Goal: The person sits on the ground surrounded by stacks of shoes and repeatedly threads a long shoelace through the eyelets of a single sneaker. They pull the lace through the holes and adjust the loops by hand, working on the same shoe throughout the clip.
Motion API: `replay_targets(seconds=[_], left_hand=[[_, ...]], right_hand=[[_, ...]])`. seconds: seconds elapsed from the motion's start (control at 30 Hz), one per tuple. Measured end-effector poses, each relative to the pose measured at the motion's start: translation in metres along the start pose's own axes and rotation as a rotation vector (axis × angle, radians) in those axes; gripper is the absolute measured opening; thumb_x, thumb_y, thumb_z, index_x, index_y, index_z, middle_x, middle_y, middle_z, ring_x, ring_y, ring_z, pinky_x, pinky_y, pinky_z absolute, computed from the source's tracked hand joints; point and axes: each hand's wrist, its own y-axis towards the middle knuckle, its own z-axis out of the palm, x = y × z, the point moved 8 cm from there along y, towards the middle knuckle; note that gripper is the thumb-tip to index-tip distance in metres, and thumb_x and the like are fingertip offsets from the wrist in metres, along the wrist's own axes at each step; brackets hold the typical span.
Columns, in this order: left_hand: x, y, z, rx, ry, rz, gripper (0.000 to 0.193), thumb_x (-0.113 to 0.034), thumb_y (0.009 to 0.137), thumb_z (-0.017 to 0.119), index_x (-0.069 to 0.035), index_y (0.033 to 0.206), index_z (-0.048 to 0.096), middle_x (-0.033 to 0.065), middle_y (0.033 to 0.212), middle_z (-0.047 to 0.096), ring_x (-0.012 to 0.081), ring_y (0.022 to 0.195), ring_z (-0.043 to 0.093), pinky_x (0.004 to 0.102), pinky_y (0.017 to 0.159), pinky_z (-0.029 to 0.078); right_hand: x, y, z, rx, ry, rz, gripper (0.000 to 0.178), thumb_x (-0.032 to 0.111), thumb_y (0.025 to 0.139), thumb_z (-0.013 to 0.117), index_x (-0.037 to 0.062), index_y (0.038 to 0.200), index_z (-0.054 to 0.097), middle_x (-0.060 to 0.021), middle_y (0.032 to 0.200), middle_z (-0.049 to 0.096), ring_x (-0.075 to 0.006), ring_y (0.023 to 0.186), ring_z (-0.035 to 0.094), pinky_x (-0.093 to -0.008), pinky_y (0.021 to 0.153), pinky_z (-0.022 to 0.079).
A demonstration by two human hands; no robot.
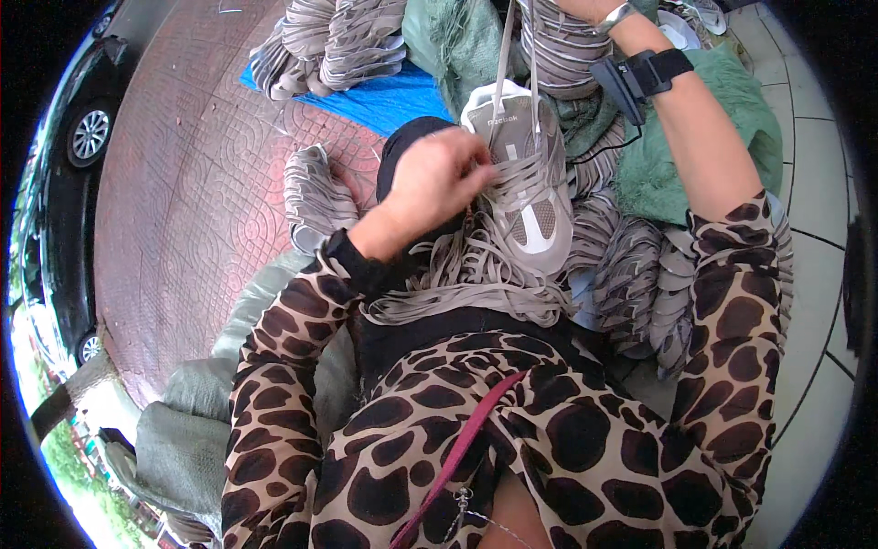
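Observation:
A grey and beige shoe upper [535, 220] with a white toe stripe lies over my lap, its tongue pointing away from me. Flat beige laces [517, 174] cross its front, and two long ends run up out of the top edge. At the left side of the upper, my left hand [437, 169] is closed, with its fingertips curled against the lacing; what they grip is hidden. Stretched far forward, my right hand [585, 7] is cut off by the top edge, so its fingers do not show. A heap of loose beige laces [476, 288] rests on my lap.
Stacks of grey shoe uppers lie at the far left [343, 46], beside my left arm [315, 197] and to my right [626, 265]. Green woven sacks [722, 128] and a blue sheet [389, 101] are spread around. A dark car [78, 165] stands beyond the red paving [183, 210].

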Motion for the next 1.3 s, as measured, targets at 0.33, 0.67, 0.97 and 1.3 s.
replay_targets(seconds=[0.33,0.67,0.97,1.3], left_hand=[[-0.003,-0.019,0.014,-0.014,0.119,0.098,0.015,-0.009,0.077,0.066,-0.004,0.089,0.059,0.0139,0.078,0.059,0.0338,0.076,0.06,0.0416,0.069,0.047],[-0.009,-0.007,0.021,-0.004,0.174,0.046,0.015,-0.013,0.077,0.068,-0.004,0.086,0.059,0.014,0.08,0.059,0.0341,0.077,0.06,0.0433,0.068,0.048],[0.002,-0.016,0.014,0.016,-0.002,-0.11,0.025,-0.012,0.074,0.072,-0.006,0.094,0.058,0.0095,0.076,0.056,0.0263,0.071,0.058,0.0368,0.064,0.048],[0.012,-0.022,0.013,0.045,-0.031,-0.161,0.029,-0.011,0.073,0.072,-0.005,0.095,0.054,0.0119,0.084,0.06,0.0312,0.079,0.061,0.0402,0.07,0.048]], right_hand=[[0.003,-0.021,-0.005,0.075,0.024,0.083,0.028,0.02,0.098,0.047,0.0,0.095,0.066,-0.0023,0.079,0.065,-0.0097,0.071,0.06,-0.0225,0.067,0.047],[0.021,-0.08,0.034,0.274,0.557,0.366,0.021,0.022,0.096,0.052,0.0047,0.094,0.063,0.0035,0.069,0.057,-0.0048,0.053,0.048,-0.0192,0.049,0.04],[0.008,-0.154,0.094,0.473,-0.245,0.238,0.023,0.019,0.076,0.07,0.0031,0.092,0.068,-0.009,0.074,0.064,-0.0178,0.065,0.059,-0.0307,0.063,0.047],[0.007,-0.154,0.091,0.502,-0.218,-0.057,0.015,0.011,0.079,0.064,0.0003,0.088,0.059,-0.0123,0.074,0.06,-0.0221,0.066,0.058,-0.0336,0.064,0.047]])
